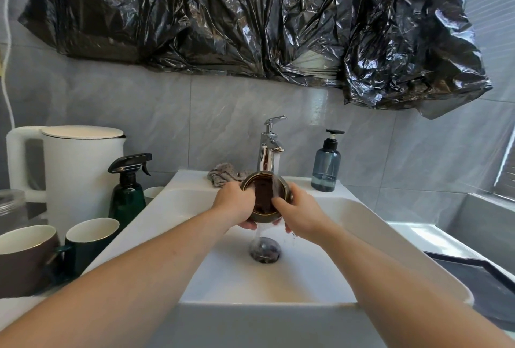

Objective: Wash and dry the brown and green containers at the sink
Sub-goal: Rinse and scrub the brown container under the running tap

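1. Grey tiled wall, white sink [370, 225].
2. Both hands' grip holds the brown cup [264, 197] under the tap [269, 150]: left hand [235, 202], right hand [299, 215].
3. Left of the grip, on the worktop: green cup [89, 239].

A brown container [264, 197] is tilting toward me under running water over the sink [362, 216]. A brown cup [25, 258] and green cup [92, 239] are standing upright on the tabletop beside it.

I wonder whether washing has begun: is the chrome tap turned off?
No, water streams from the chrome tap onto the round brown container that the left hand and right hand grip.
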